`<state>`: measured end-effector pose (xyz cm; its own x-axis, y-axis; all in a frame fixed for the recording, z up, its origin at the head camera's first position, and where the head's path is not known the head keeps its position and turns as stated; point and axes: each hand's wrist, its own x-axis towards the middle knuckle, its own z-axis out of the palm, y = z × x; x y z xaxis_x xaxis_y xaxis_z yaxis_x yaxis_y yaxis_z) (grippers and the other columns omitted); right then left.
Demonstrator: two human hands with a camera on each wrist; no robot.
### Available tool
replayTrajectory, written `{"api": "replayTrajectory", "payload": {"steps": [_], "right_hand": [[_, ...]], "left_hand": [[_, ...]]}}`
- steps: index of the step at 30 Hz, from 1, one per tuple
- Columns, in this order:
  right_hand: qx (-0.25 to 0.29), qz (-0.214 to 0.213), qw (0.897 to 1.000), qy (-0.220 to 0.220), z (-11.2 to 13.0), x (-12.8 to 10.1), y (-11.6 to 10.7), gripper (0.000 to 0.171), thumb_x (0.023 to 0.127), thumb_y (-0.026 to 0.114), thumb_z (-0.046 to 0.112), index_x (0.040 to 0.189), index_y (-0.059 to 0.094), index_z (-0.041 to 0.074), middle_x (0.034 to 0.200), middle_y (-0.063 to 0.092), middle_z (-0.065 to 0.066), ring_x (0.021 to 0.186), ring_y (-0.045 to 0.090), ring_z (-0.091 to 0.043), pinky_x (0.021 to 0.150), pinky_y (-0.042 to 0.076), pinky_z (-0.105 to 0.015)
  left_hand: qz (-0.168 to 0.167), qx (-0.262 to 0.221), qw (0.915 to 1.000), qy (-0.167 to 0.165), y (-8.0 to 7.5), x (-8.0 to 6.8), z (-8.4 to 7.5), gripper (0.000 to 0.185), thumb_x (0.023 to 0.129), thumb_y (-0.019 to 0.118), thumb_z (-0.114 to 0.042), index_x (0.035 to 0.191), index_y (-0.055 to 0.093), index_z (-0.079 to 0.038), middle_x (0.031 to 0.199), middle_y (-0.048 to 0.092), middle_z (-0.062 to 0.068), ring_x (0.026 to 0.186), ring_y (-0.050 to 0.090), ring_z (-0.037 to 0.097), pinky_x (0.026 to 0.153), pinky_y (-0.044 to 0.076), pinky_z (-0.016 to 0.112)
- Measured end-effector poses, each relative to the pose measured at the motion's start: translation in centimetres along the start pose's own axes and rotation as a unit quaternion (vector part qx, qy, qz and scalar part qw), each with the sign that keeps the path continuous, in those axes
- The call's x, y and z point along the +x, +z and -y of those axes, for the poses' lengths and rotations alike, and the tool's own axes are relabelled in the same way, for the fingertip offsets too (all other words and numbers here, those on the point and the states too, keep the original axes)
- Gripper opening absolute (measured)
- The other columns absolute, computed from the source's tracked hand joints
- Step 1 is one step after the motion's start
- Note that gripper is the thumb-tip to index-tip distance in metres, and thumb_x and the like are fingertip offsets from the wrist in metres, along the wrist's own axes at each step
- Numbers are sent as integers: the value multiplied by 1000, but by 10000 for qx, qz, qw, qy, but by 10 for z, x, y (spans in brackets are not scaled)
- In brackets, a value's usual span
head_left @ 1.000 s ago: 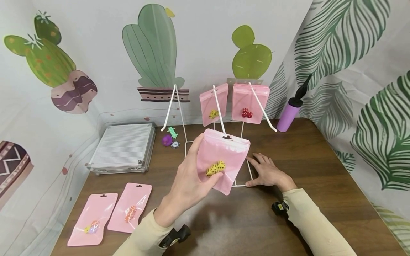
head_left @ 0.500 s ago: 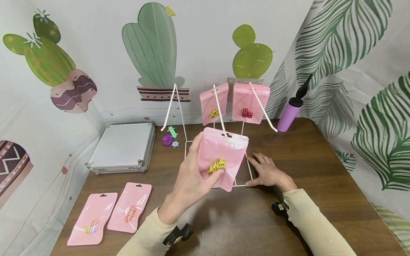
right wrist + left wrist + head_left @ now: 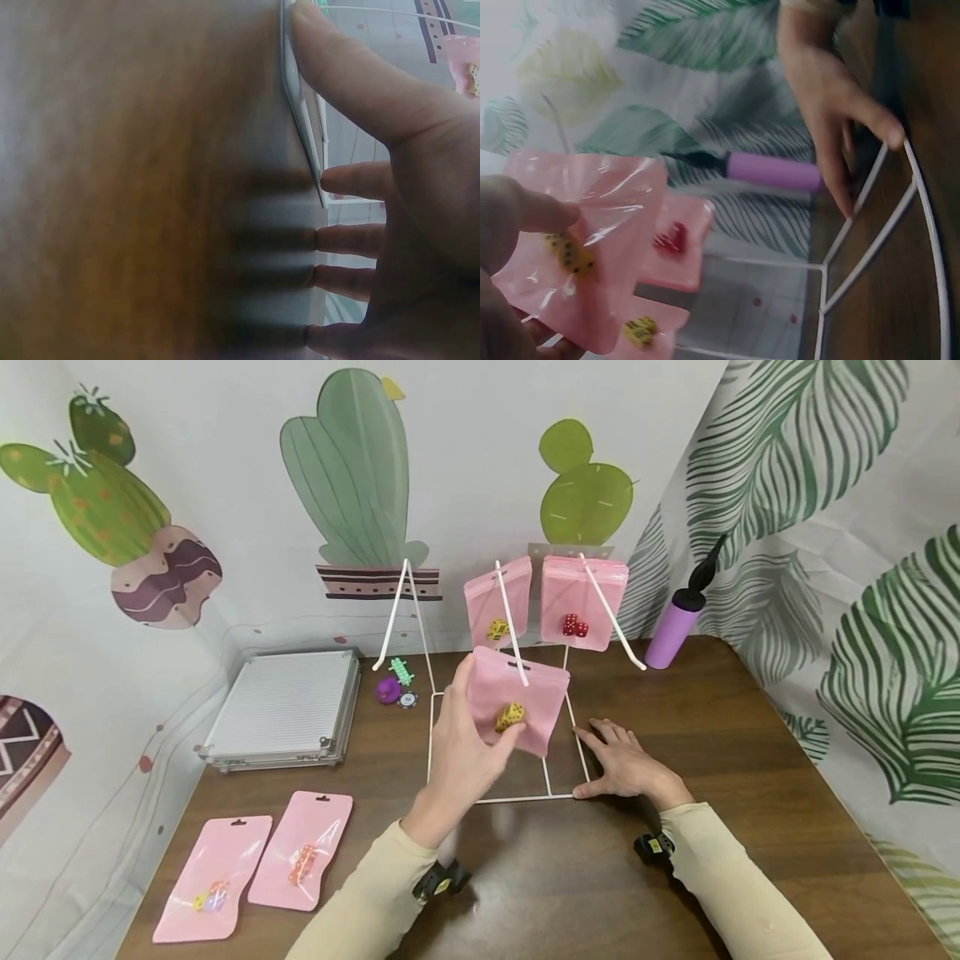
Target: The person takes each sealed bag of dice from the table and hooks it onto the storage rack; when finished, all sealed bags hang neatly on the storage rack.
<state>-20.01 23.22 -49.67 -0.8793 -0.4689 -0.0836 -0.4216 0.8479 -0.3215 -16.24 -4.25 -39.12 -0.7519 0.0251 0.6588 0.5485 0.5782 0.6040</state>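
- Head view: my left hand has a pink pouch pinched, thumb on the front, held up against a white hook arm of the wire rack. Yellow dice sit inside, right by my thumb.
- My right hand lies flat on the desk, fingers straight, thumb pressing the rack's base wire at its front right corner.
- Two more pink pouches hang at the back, one with yellow dice, one with red dice.
- Off to the right stands a purple pump; left side has a white case and two flat pouches.
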Motion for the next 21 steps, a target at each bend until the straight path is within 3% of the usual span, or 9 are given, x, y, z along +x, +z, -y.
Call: {"api": "replayTrajectory", "payload": {"steps": [3,5,12,16,21], "right_hand": [[-4,13,10000,4,-1,-1,0,106,69,78,61,149,35,6,150,28,-32,138,25,-55,104,23,-75],[-7,41,10000,36,-2,-2,1,107,69,78,62,150,35,6,150,28,-31,138,24,-54,105,23,-75],[14,40,10000,35,-2,-2,3,106,69,78,61,149,35,6,150,29,-32,138,24,-55,104,23,-75],[33,69,10000,26,0,-1,3,106,70,78,60,150,35,5,150,29,-32,138,24,-55,105,22,-75],[48,86,9999,51,1,-1,0,106,70,78,60,150,34,5,150,28,-31,138,23,-54,106,22,-74]], "left_hand": [[-205,169,9996,-46,16,16,10,101,74,84,-23,153,22,-15,118,56,14,82,59,22,65,53,34],[-310,278,9991,-117,27,29,19,101,74,83,-23,154,20,-15,116,56,15,79,59,23,65,54,35],[-495,686,9948,-567,54,75,51,104,76,83,-28,155,15,-20,119,56,16,98,61,32,82,54,46],[-515,723,9938,-673,58,87,61,104,76,83,-30,154,15,-22,122,54,16,100,61,34,82,53,47],[-555,753,9935,-642,58,90,63,106,75,84,-31,154,15,-23,118,51,15,96,58,30,81,53,45]]}}
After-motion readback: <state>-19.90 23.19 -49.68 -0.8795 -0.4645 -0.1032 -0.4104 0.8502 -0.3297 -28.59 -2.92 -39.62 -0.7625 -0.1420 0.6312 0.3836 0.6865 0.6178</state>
